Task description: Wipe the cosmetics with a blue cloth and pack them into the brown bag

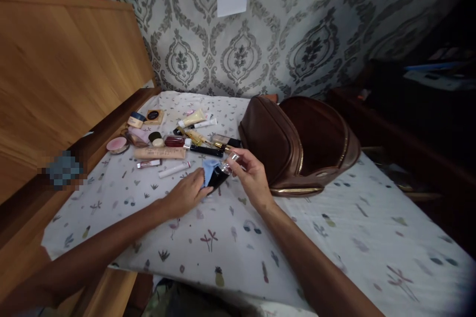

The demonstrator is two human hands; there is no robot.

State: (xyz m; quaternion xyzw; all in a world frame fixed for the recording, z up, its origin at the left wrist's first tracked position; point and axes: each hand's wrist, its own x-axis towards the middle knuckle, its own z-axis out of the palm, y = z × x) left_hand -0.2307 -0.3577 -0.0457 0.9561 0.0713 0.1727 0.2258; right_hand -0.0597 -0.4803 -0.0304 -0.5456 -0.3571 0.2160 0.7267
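The right hand (252, 174) grips the silver-capped end of a black tube (220, 178), low over the bed sheet (334, 237), just left of the brown bag (297, 148). The left hand (189, 192) pinches a blue cloth (208, 167) against the tube. More cosmetics (165, 152) lie far left

Open toiletry bag (275, 143) lies on the mattress (334, 237), near the wall (297, 34) behind. Scattered cosmetics (174, 141) lie left of it, reaching the wooden panel (63, 74) along the mattress's left edge. Just before the bag, left hand (188, 193) and right hand (251, 173) meet, with a tube (219, 176) and cloth (208, 168) between them.
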